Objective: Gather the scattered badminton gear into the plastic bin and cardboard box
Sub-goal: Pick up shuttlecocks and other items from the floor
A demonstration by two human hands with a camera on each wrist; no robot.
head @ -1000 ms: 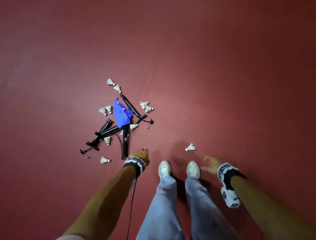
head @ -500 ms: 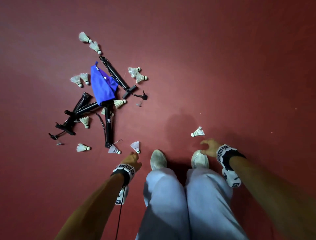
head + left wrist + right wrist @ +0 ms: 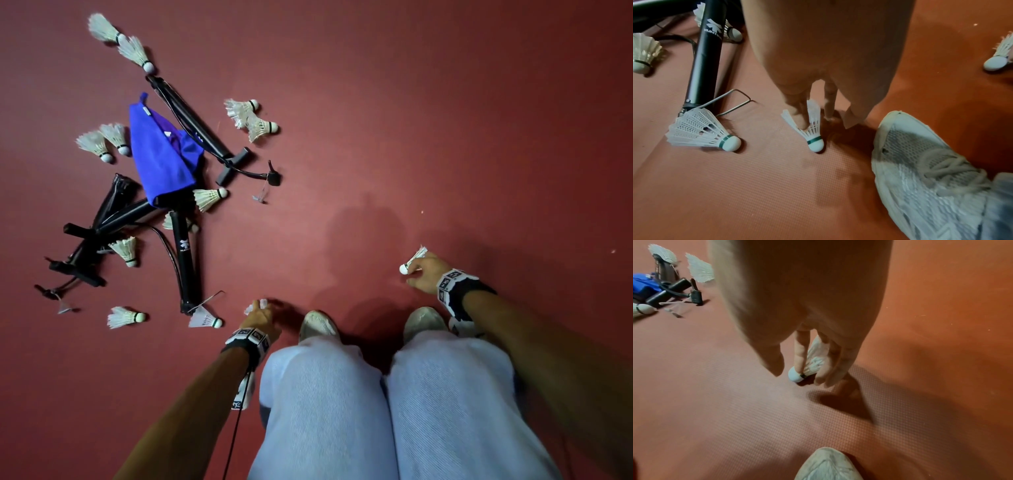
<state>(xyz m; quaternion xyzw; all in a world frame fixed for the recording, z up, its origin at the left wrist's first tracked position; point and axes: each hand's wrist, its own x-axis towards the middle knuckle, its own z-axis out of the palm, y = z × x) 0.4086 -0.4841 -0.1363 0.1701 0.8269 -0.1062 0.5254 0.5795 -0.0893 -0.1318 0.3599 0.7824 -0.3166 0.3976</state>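
Both hands pinching shuttlecocks on the floor, left hand (image 3: 813,78) one beside the shoe (image 3: 931,170), right hand (image 3: 807,321) another (image 3: 809,365); light finger grip on skirts risks crushed feathers or drops.

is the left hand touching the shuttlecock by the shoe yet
Touching. The left wrist view shows the left hand with fingers pressed into the skirt of the shuttlecock, whose cork tip rests on the floor.
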